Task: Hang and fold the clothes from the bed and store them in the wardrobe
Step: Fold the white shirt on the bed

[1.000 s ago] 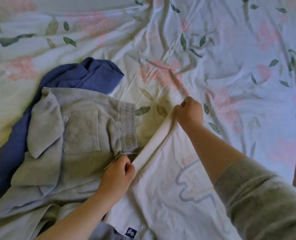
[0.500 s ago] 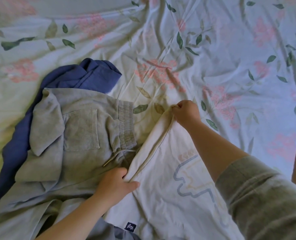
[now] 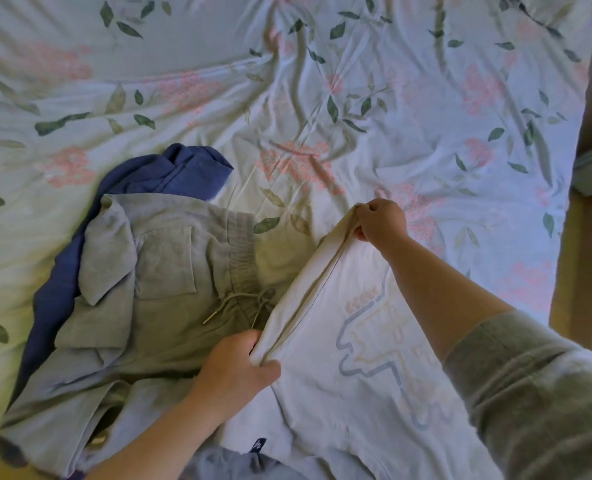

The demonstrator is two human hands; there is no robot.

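A white T-shirt (image 3: 350,382) with a pale blue outline print lies spread at the near right of the bed. My left hand (image 3: 239,368) pinches its folded edge near me, thumb on top. My right hand (image 3: 379,220) grips the far end of that same edge and holds it a little off the sheet. Grey drawstring shorts (image 3: 156,292) lie crumpled to the left, on top of a dark blue garment (image 3: 183,174).
The floral bedsheet (image 3: 322,81) is rumpled across the far and right parts of the bed. The bed's right edge and a strip of floor (image 3: 585,237) show at far right. A small dark label (image 3: 259,445) sits at the near edge of the clothes.
My left hand has slid down the T-shirt's edge toward me, uncovering the shorts' drawstring. My right hand has raised the far end of the edge slightly.
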